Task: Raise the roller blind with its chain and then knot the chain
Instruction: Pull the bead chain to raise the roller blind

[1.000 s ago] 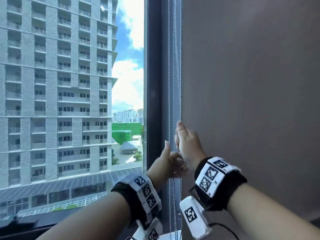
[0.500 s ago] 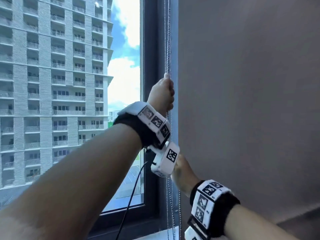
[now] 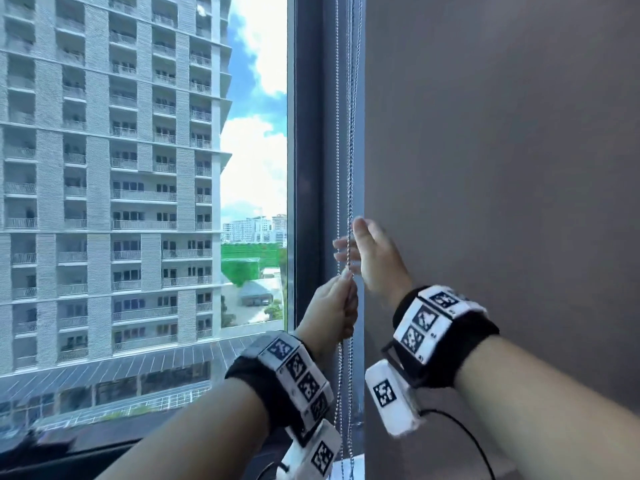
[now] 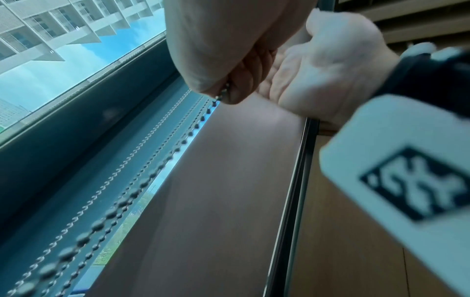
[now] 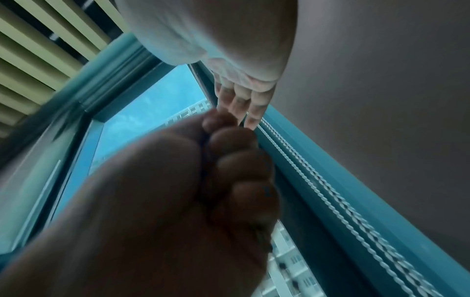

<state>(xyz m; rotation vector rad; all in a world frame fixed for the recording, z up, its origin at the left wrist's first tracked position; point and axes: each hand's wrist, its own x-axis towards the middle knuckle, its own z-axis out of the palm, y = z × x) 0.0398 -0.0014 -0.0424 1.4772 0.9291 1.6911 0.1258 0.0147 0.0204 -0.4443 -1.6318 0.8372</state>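
Note:
The metal bead chain (image 3: 350,150) hangs in several strands along the left edge of the grey roller blind (image 3: 485,168). My left hand (image 3: 348,277) grips one strand in a fist, thumb pressed on the beads; the left wrist view shows the pinch on the chain (image 4: 223,93). Just above and to the right, my right hand (image 3: 349,237) is spread, thumb up and fingers (image 5: 241,104) straight beside the strands, holding nothing. The blind fabric (image 4: 216,201) still covers the pane to the right. The chain (image 5: 318,180) runs on past both hands.
A dark window frame (image 3: 311,168) stands just left of the chain, with glass and a high-rise building (image 3: 104,168) beyond. A sill (image 3: 356,464) lies below the hands. A slatted ceiling (image 5: 38,50) shows overhead.
My left hand, high on the chain half a second ago, has come down with the strand. My right hand, then low, is now above the left with fingers spread.

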